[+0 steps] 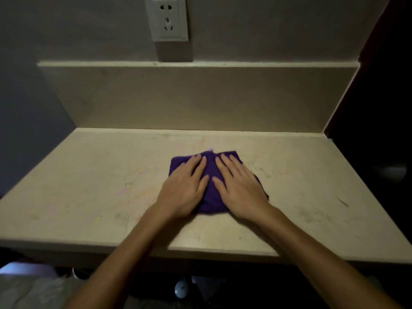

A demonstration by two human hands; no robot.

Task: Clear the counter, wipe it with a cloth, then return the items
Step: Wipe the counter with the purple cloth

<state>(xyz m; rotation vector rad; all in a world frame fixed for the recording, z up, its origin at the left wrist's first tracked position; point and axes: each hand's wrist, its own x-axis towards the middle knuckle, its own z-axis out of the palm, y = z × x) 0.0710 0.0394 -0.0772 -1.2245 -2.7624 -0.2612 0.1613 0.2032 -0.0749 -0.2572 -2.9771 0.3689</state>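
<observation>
A folded purple cloth [211, 175] lies on the beige counter [89, 186], a little right of its middle. Both my hands rest flat on top of it, side by side, palms down. My left hand [185, 188] covers the cloth's left half and my right hand [239, 186] covers its right half. The fingers of both are stretched out and point toward the back wall. Neither hand curls around the cloth. The counter surface shows faint coloured scribbles and dark smudges.
A raised backsplash with a narrow ledge [200, 64] runs along the back of the counter. A white wall socket [167, 17] sits above it. A grey wall closes the left side; the right side drops into darkness. Dim objects lie on the floor below the front edge.
</observation>
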